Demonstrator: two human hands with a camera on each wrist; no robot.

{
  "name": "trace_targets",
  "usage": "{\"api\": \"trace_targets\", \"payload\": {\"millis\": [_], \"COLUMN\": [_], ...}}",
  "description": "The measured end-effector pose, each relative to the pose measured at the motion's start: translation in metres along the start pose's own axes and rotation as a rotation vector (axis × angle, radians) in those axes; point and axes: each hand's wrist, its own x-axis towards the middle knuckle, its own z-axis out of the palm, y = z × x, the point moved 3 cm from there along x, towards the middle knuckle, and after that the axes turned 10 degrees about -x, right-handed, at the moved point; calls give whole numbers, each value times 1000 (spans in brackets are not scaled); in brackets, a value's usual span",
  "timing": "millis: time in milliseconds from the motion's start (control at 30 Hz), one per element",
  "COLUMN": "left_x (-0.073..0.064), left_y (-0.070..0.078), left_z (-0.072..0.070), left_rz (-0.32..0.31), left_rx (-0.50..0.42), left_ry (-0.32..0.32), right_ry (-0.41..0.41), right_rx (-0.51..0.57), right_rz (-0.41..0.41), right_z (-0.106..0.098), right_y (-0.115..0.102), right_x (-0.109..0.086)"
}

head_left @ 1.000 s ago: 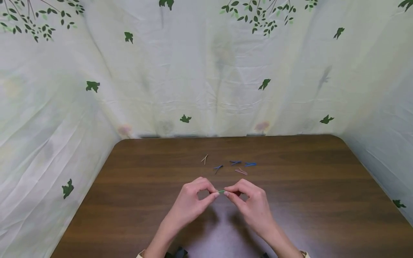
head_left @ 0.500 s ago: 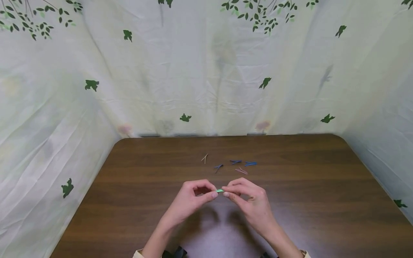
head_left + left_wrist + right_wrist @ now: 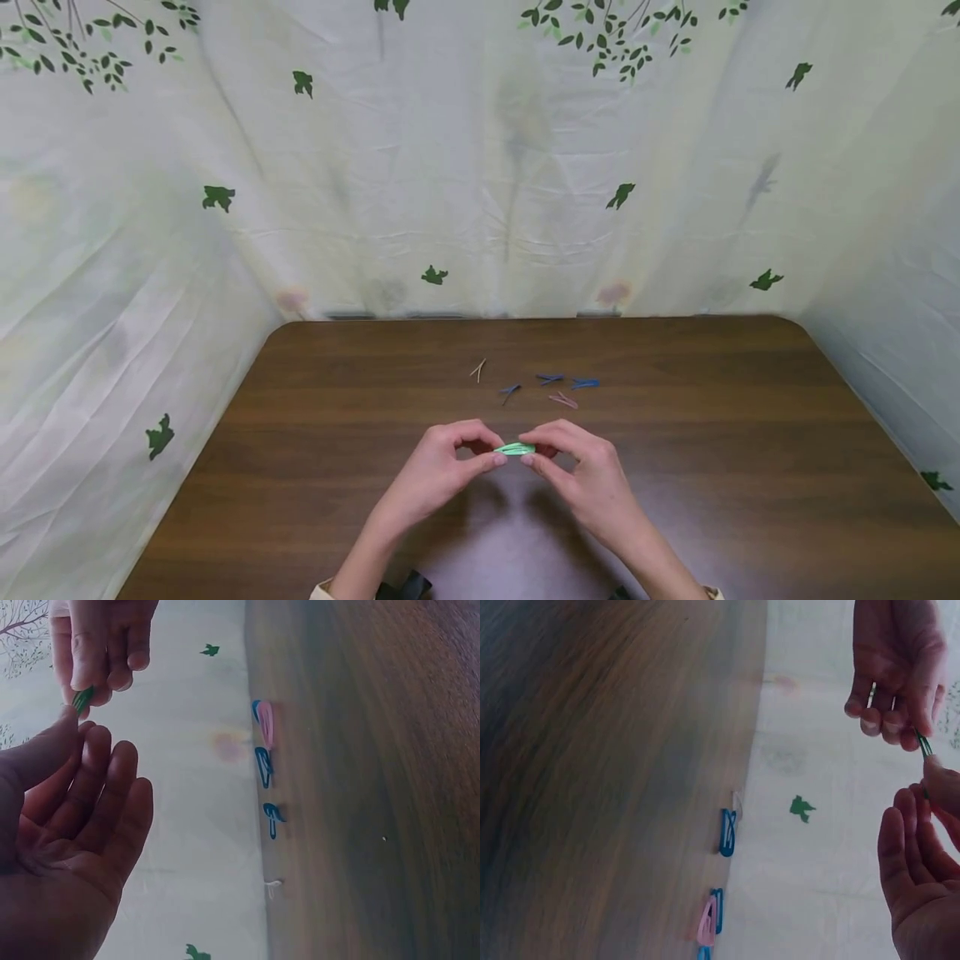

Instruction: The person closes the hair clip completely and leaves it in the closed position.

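A green snap hair clip (image 3: 515, 449) is held level above the table between both hands. My left hand (image 3: 447, 462) pinches its left end between thumb and fingertips. At the other end, the thumb and fingers of my right hand (image 3: 581, 462) pinch it too. In the left wrist view the clip (image 3: 82, 699) is partly covered by the fingertips, while its narrow prongs (image 3: 924, 742) show in the right wrist view. The remaining left fingers are loosely bent, apart from the clip.
Beyond the hands on the brown wooden table (image 3: 337, 467) lie a pale clip (image 3: 477, 371), a dark blue clip (image 3: 510, 391), another blue clip (image 3: 550, 379), a brighter blue clip (image 3: 585, 384) and a pink clip (image 3: 563, 401). A leaf-printed white curtain (image 3: 465, 167) hangs behind.
More of the green hair clip shows between the fingertips now than before, as the right fingers have shifted along it. The clips on the table stay where they were.
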Motion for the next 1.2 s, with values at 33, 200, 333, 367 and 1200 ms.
{"api": "trace_targets", "payload": {"millis": [33,200,333,367,1200], "left_x": [0,0,1,1,10], "left_y": [-1,-4,-8,-9,-27], "left_z": [0,2,3,3,-7], "left_rz": [2,5,10,8,-23], "left_rx": [9,31,67,75,229], "left_ry": [-2,-17,-3,6,27], "right_ry": [-4,-10,-32,-40,-278], "right_rx": [-11,-77,-93,-92,-146], "right_rz": [0,-15,-8,-5,155], "right_z": [0,1,3,4,26], "right_y": [1,5,8,9,31], "right_x": [0,-3,-4,-4,13]}}
